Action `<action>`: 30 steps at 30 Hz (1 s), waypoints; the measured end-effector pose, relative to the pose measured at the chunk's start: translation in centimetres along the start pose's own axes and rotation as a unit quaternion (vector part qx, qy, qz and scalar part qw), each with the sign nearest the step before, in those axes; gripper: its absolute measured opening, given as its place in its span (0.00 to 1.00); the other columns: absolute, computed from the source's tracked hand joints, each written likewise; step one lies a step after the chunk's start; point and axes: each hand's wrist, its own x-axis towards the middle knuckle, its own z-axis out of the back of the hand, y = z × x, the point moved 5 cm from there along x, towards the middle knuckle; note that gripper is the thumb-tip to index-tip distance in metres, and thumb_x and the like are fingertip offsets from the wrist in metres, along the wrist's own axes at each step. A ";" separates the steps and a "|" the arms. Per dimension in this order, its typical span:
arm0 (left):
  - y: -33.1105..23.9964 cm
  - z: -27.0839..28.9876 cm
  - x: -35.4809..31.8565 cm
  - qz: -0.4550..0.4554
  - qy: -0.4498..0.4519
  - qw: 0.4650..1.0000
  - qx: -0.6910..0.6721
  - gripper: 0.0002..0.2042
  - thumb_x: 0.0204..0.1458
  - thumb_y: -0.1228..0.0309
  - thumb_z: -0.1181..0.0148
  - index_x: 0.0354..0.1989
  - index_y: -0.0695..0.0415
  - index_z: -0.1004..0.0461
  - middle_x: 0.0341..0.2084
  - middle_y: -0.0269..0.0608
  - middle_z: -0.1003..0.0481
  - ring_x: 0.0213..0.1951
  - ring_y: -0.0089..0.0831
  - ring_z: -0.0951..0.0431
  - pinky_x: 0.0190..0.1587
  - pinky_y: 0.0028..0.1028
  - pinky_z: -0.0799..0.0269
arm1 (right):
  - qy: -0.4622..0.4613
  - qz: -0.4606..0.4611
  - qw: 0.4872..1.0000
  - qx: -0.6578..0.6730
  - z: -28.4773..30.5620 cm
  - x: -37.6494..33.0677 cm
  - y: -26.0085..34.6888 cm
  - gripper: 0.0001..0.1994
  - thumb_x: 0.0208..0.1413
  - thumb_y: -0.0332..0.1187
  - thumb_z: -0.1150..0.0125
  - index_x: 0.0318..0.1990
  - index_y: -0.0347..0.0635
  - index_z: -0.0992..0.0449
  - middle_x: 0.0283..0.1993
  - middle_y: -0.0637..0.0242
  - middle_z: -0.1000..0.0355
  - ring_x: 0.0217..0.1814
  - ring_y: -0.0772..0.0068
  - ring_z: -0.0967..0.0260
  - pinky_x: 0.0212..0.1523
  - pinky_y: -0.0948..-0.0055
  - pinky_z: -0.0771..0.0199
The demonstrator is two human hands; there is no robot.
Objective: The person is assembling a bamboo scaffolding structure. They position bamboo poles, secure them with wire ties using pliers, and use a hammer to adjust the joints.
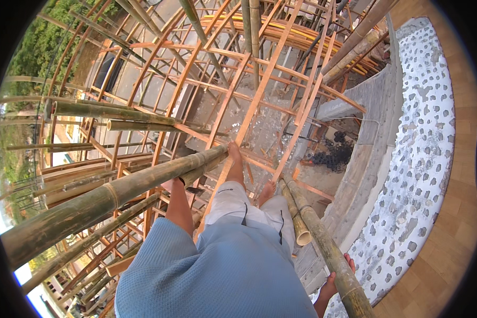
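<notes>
While the right grip (pixel 331 283) curls around the right bamboo pole (pixel 323 241), its fingers show along the outer edge of the pole and the rest of the hand shows on the inner side. The left grip (pixel 169 184) is at the lower edge of the thick left bamboo pole (pixel 111 195), which hides most of the fingers; whether it is clenched cannot be told. A dark wristband (pixel 182 180) sits at the left wrist.

The left pole slopes from the lower left to a point beside the left foot (pixel 234 151). The right pole runs from near the right foot (pixel 267 191) toward the lower right. Just beside it, on its inner side, lies a shorter bamboo length (pixel 294 214) with an open, hollow end. Both feet are bare and positioned at the timber strips (pixel 256 100) of an open lattice. The wearer has a blue shirt (pixel 212 270) and pale shorts (pixel 233 201).

Beyond the feet, the lattice spreads over a ground area scattered with debris. A dark, tangled heap (pixel 336 153) lies below, on the right. Farther right, a grey concrete edge (pixel 376 116) borders a white surface (pixel 426 106) with grey patches, followed by a tan floor (pixel 465 106). Green trees (pixel 32 47) stand at the upper left.
</notes>
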 end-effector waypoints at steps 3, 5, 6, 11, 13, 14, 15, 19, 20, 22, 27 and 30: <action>1.6 -1.0 1.6 0.009 0.045 0.998 -0.040 0.24 0.48 0.49 0.35 0.41 0.59 0.22 0.37 0.40 0.21 0.38 0.36 0.22 0.42 0.37 0.26 | 0.003 0.004 1.000 -0.012 -0.1 -0.2 0.0 0.38 0.55 0.44 0.40 0.68 0.33 0.49 0.66 0.47 0.42 0.69 0.50 0.45 0.70 0.52 0.48; 2.1 -1.4 2.2 0.017 0.069 0.996 -0.051 0.23 0.48 0.49 0.35 0.40 0.59 0.22 0.36 0.39 0.21 0.37 0.35 0.22 0.42 0.36 0.27 | -0.025 -0.036 0.999 -0.032 -0.2 -0.9 -0.2 0.36 0.57 0.38 0.42 0.69 0.36 0.51 0.67 0.48 0.43 0.70 0.51 0.46 0.71 0.51 0.51; 2.4 -1.6 2.5 0.023 0.077 0.995 -0.055 0.23 0.48 0.49 0.35 0.40 0.59 0.22 0.36 0.39 0.22 0.37 0.35 0.22 0.41 0.36 0.27 | -0.047 -0.071 0.995 -0.046 -0.6 -1.4 0.0 0.36 0.58 0.38 0.42 0.70 0.38 0.51 0.67 0.50 0.42 0.70 0.52 0.45 0.71 0.51 0.50; 2.6 -3.4 2.6 0.043 0.101 0.992 -0.059 0.22 0.49 0.50 0.35 0.37 0.59 0.23 0.34 0.38 0.22 0.35 0.33 0.23 0.40 0.35 0.28 | -0.321 -0.234 0.914 0.082 -5.6 -1.6 0.9 0.30 0.64 0.43 0.46 0.66 0.32 0.44 0.67 0.50 0.43 0.69 0.54 0.44 0.66 0.55 0.39; 2.7 -4.0 2.5 0.058 0.104 0.991 -0.060 0.21 0.49 0.51 0.35 0.36 0.59 0.23 0.33 0.38 0.23 0.34 0.33 0.23 0.39 0.35 0.28 | -0.394 -0.288 0.870 0.079 -6.3 -1.6 -0.3 0.30 0.64 0.44 0.46 0.65 0.33 0.43 0.66 0.50 0.42 0.68 0.53 0.43 0.65 0.54 0.36; 2.8 -4.1 2.3 0.064 0.107 0.990 -0.062 0.21 0.49 0.51 0.35 0.36 0.59 0.23 0.32 0.38 0.23 0.34 0.33 0.24 0.39 0.35 0.28 | -0.404 -0.289 0.865 0.068 -6.6 -1.3 -0.2 0.30 0.64 0.45 0.47 0.65 0.33 0.43 0.65 0.50 0.42 0.67 0.53 0.42 0.63 0.53 0.34; 2.7 -4.0 2.3 0.068 0.106 0.990 -0.059 0.21 0.49 0.51 0.35 0.36 0.59 0.23 0.32 0.38 0.23 0.33 0.32 0.24 0.38 0.35 0.28 | -0.410 -0.297 0.861 0.052 -6.5 -1.4 -0.2 0.30 0.64 0.46 0.47 0.65 0.33 0.42 0.65 0.50 0.41 0.67 0.53 0.41 0.62 0.53 0.33; 3.1 -3.8 2.3 0.073 0.105 0.991 -0.046 0.20 0.50 0.52 0.36 0.34 0.59 0.24 0.30 0.37 0.23 0.32 0.31 0.25 0.37 0.34 0.29 | -0.405 -0.382 0.831 0.001 -5.6 -1.3 -0.6 0.36 0.61 0.51 0.45 0.66 0.32 0.44 0.66 0.48 0.41 0.66 0.49 0.40 0.58 0.54 0.29; 3.1 -4.0 2.4 0.075 0.106 0.990 -0.046 0.20 0.50 0.52 0.36 0.33 0.59 0.24 0.29 0.37 0.24 0.31 0.31 0.25 0.37 0.34 0.29 | -0.403 -0.416 0.815 0.002 -5.9 -1.3 0.2 0.36 0.61 0.51 0.45 0.67 0.32 0.45 0.66 0.48 0.42 0.66 0.48 0.40 0.58 0.54 0.30; 3.6 -4.1 2.4 0.072 0.109 0.990 -0.044 0.19 0.50 0.52 0.36 0.32 0.59 0.24 0.28 0.36 0.24 0.31 0.30 0.25 0.36 0.33 0.30 | -0.111 -0.638 0.760 0.056 -6.8 -0.1 -1.9 0.35 0.57 0.50 0.40 0.59 0.24 0.37 0.63 0.50 0.36 0.65 0.53 0.37 0.55 0.58 0.26; 2.5 -4.0 2.9 0.055 0.121 0.989 -0.063 0.18 0.51 0.53 0.36 0.30 0.59 0.25 0.26 0.36 0.25 0.29 0.28 0.26 0.34 0.33 0.30 | 0.268 -0.148 0.950 -0.052 -24.8 16.6 11.3 0.19 0.61 0.31 0.44 0.58 0.35 0.28 0.64 0.48 0.35 0.66 0.58 0.37 0.62 0.63 0.36; 1.7 -3.9 3.5 0.052 0.124 0.987 -0.087 0.18 0.51 0.54 0.36 0.28 0.59 0.25 0.25 0.35 0.25 0.27 0.27 0.26 0.33 0.32 0.31 | 0.265 0.019 0.948 -0.178 -31.9 27.2 11.4 0.15 0.61 0.31 0.44 0.53 0.34 0.24 0.57 0.52 0.27 0.58 0.63 0.29 0.58 0.67 0.32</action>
